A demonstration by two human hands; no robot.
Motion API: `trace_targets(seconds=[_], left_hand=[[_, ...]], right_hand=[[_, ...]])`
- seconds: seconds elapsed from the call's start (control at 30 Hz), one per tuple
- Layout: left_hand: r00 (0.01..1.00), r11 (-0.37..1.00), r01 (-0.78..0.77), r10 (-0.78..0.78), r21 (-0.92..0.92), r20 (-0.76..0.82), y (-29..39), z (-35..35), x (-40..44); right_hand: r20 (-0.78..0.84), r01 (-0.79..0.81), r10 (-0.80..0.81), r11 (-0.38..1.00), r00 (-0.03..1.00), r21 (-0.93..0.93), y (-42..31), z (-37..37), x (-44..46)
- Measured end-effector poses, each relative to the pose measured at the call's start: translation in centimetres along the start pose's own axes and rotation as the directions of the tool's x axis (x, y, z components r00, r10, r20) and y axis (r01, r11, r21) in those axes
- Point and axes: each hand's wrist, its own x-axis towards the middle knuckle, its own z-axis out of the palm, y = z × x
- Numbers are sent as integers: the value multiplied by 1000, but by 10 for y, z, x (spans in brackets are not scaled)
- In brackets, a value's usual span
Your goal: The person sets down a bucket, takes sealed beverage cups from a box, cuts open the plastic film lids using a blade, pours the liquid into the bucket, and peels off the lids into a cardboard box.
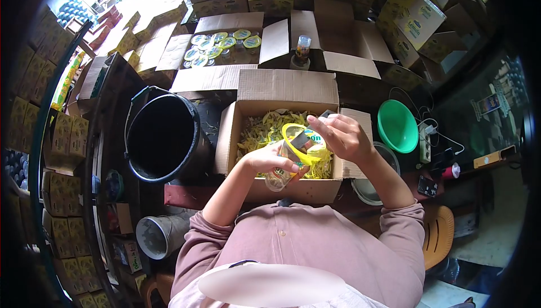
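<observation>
My left hand is wrapped round a clear plastic cup with a yellow rim, tilted over the near part of an open cardboard box. My right hand pinches a dark flat strip, whose end reaches the cup's yellow ring. Yellow-green scraps fill much of the box under both hands. Beside the ring, a round printed lid shows between the hands. Which part the ring is attached to is hard to make out.
A black bucket stands left of the box, a green bowl to its right. Behind is a carton of lidded cups. A small bottle stands near it. A grey bucket is lower left.
</observation>
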Motion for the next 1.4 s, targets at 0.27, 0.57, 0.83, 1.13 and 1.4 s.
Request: trace_targets(seconds=[0.27,0.57,0.83,1.13,1.4], left_hand=[[985,989,-16,41,-145,170,-10,-6,5],[970,943,35,48,-332,238,-31,-12,1],[915,869,108,103,-483,390,-25,3,4],[825,782,100,280,-615,491,-31,11,15],[898,777,89,209,-624,388,-36,-3,-3]], right_hand=[[11,-19,18,999,1000,36,-2,-1,-7],[-66,-4,12,993,998,115,-9,4,-1],[-121,22,-4,989,993,147,-16,6,4],[-105,36,-27,995,994,88,-14,3,7],[-206,-220,221,975,953,29,0,-5,-1]])
